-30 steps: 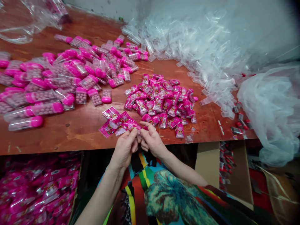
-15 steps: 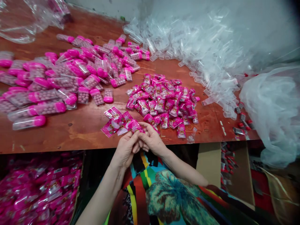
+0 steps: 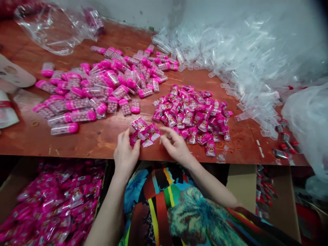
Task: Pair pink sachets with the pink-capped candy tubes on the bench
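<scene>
Several flat pink printed wrappers (image 3: pixel 150 132) with clear patches lie overlapped on the table's front part. My left hand (image 3: pixel 126 152) is at their left edge, thumb and fingers apart and touching the wrappers. On the opposite side, my right hand (image 3: pixel 176 146) has loosely bent, parted fingers close to the right edge; I cannot tell if they touch it. Just beyond my right hand is a heap of small pink-wrapped packs (image 3: pixel 188 114). Further left lie many clear tubes with pink caps and small pale pink balls (image 3: pixel 83 115).
Empty clear tubes (image 3: pixel 222 51) are piled at the back right of the brown table (image 3: pixel 102 145). A filmy plastic bag (image 3: pixel 307 119) sits at the right edge beside small red-capped pieces (image 3: pixel 284 147). Below are boxes, one full of pink packs (image 3: pixel 58 201).
My hands were together holding a pink wrapper; now they are apart at either side of the wrappers. The view has swung left.
</scene>
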A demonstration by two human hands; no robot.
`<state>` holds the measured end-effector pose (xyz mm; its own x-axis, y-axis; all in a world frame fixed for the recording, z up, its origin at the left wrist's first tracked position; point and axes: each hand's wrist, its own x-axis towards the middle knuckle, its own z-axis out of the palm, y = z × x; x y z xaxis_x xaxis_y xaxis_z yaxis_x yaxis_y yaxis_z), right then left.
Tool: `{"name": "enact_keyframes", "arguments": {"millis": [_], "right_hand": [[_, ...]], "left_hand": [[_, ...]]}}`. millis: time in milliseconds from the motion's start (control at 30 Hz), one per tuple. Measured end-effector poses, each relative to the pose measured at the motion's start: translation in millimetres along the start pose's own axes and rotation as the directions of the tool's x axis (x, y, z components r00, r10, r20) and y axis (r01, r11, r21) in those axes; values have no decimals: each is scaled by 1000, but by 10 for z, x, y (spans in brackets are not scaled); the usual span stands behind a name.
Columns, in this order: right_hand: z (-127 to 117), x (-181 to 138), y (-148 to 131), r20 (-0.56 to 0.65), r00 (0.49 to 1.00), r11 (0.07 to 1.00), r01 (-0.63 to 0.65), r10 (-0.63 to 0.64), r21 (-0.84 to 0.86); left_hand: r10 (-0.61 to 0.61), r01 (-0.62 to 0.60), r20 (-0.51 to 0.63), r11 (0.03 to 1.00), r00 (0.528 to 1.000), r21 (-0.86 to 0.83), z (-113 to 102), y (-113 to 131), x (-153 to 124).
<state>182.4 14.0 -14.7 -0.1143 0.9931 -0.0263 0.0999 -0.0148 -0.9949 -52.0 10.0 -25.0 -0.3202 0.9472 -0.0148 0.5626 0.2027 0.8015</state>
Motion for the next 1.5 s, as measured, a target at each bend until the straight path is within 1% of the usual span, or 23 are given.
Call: {"name": "enact_keyframes", "arguments": {"millis": [100,200,267,333,400,467,533,567,600,633,700,733,800,900,967,1067,1200,1267,1300,1367,1400,1433,1500], "right_hand": [[206,9,53,83,997,993,12,-2,-117],[243,91,-24,111,985,954,157,-133,-253],[239,162,-106,203,952,894,290,-231,-343],[250,229,-166,324,914,838,368,-246,-403],[271,282,-186,377,901,820,377,-216,-431],[280,317,-171,299,933,862,311,-199,-400],[274,334,-136,132,980,948,178,-147,-264],[270,337,-116,55,995,983,95,-87,-159],[271,335,-95,5,1000,999,9,-9,-44],[277,330,-74,-14,997,995,-76,77,63],[306,312,-41,5,976,953,-213,217,213],[324,301,-31,19,966,934,-254,258,250],[353,285,-25,8,961,926,-270,277,263],[354,288,-37,-19,975,957,-215,223,194],[337,311,-43,4,981,971,-191,193,142],[330,364,-50,18,988,984,-152,151,88],[371,443,-95,-10,1000,1000,-16,16,-19],[399,505,-124,19,998,993,63,-62,-97],[414,553,-137,62,994,985,99,-91,-142],[447,702,-165,180,976,958,165,-124,-234],[464,805,-183,225,966,940,193,-131,-282],[483,927,-205,247,960,917,215,-134,-336],[522,1205,-262,223,966,845,226,-131,-484]], "left_hand": [[4,-21,148,993,989,117,-16,-28,98],[-15,0,172,996,985,88,-74,-15,68],[33,-46,195,997,980,59,-128,42,27],[103,-117,240,992,965,45,-178,137,0],[142,-149,259,989,955,9,-212,240,-1],[119,-105,178,991,977,-88,-220,317,14],[9,16,84,959,996,-283,-191,361,24],[-67,100,96,911,993,-400,-161,376,22],[-137,199,158,841,978,-504,-121,390,15],[-187,302,251,755,950,-582,-74,406,3],[-227,463,415,592,881,-660,29,450,-25],[-240,501,446,533,862,-682,76,475,-37],[-266,512,438,472,859,-718,147,522,-53],[-270,491,409,483,871,-725,191,566,-51],[-276,489,404,495,872,-718,198,582,-36],[-302,493,391,480,869,-725,189,594,4],[-259,524,457,477,851,-705,104,559,62],[-234,511,457,477,858,-715,39,510,92],[-232,493,436,473,869,-730,7,481,111],[-266,459,376,445,888,-769,-48,427,157],[-305,454,349,417,886,-787,-71,407,183],[-355,455,327,382,876,-804,-92,392,209],[-460,470,305,300,834,-830,-128,385,253]]}}
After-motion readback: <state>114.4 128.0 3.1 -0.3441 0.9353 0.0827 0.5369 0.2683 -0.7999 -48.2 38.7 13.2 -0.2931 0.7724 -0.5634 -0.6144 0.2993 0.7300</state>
